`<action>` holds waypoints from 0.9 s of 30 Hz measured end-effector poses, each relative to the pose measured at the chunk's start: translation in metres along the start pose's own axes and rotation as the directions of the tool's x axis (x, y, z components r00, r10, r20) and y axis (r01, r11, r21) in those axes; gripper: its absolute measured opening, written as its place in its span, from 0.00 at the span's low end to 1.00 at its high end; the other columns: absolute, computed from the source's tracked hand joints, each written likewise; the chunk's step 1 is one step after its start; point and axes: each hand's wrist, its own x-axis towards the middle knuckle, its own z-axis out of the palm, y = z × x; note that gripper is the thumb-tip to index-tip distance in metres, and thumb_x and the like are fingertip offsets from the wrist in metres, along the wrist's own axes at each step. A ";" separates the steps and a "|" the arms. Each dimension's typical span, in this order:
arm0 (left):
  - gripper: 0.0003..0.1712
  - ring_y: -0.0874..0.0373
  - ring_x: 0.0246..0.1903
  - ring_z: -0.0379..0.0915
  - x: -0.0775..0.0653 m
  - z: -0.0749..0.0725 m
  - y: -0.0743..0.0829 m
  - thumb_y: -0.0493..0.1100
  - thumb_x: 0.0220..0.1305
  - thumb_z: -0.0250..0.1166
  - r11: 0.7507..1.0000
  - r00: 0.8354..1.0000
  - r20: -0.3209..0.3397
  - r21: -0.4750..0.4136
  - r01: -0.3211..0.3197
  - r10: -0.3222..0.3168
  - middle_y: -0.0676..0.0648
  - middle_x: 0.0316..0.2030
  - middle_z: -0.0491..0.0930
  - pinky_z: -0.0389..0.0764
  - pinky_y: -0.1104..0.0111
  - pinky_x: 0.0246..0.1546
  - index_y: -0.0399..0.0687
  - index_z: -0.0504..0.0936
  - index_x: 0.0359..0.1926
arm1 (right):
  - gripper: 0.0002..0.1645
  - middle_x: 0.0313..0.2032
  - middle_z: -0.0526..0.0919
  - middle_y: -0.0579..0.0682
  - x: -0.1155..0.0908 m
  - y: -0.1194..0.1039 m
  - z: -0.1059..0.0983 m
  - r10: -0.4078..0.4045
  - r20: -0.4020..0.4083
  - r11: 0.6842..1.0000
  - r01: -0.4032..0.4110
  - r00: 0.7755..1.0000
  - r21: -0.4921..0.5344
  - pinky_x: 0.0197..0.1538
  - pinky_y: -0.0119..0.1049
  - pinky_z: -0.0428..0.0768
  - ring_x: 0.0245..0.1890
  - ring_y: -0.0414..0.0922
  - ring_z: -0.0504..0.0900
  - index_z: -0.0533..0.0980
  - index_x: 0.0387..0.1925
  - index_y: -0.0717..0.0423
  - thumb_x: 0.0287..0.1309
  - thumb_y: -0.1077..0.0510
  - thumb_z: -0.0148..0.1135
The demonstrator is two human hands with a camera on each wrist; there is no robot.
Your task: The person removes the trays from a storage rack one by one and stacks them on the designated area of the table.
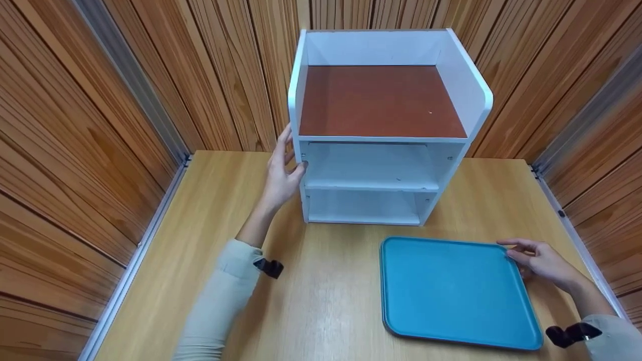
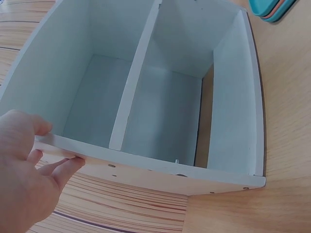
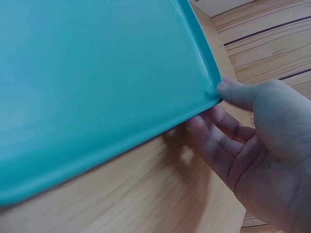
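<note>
A white shelf unit with a brown top board stands upright at the back of the table. My left hand grips its left side panel, the thumb over the front edge and the fingers along the outer face, as the left wrist view confirms. To the front right lies a blue-teal tray. My right hand holds its far right corner; in the right wrist view the thumb presses the rim and the fingers sit below the edge. Stacked layers, teal and orange, show at the tray corner in the left wrist view.
The shelf unit has two open compartments below its top, split by a middle shelf board. Wood-patterned walls enclose the wooden table at the back and both sides, with metal rails along the side edges.
</note>
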 end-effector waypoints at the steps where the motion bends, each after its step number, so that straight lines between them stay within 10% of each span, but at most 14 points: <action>1: 0.51 0.33 0.87 0.60 0.001 0.000 0.000 0.25 0.77 0.60 1.000 1.000 0.003 -0.002 -0.001 0.001 0.37 0.86 0.61 0.76 0.32 0.77 0.54 0.53 0.92 | 0.29 0.56 0.83 0.47 0.000 0.000 -0.001 0.002 0.001 1.000 -0.002 1.000 0.000 0.41 0.39 0.92 0.43 0.39 0.85 0.72 0.80 0.59 0.90 0.50 0.52; 12: 0.51 0.28 0.82 0.68 -0.002 -0.005 -0.001 0.28 0.76 0.62 1.000 1.000 -0.009 0.003 -0.022 0.022 0.37 0.83 0.65 0.81 0.30 0.73 0.56 0.53 0.92 | 0.21 0.51 0.85 0.47 0.004 -0.006 -0.006 -0.061 -0.028 0.997 0.059 0.998 -0.050 0.38 0.38 0.91 0.36 0.44 0.86 0.80 0.72 0.32 0.90 0.53 0.51; 27: 0.41 0.37 0.67 0.86 -0.012 -0.038 0.013 0.34 0.76 0.67 0.981 0.999 -0.033 0.195 -0.011 0.018 0.37 0.68 0.85 0.92 0.39 0.63 0.54 0.69 0.86 | 0.17 0.40 0.86 0.21 0.015 -0.069 -0.032 -0.239 -0.246 0.970 0.223 0.939 -0.093 0.40 0.28 0.92 0.39 0.29 0.90 0.84 0.65 0.46 0.89 0.57 0.52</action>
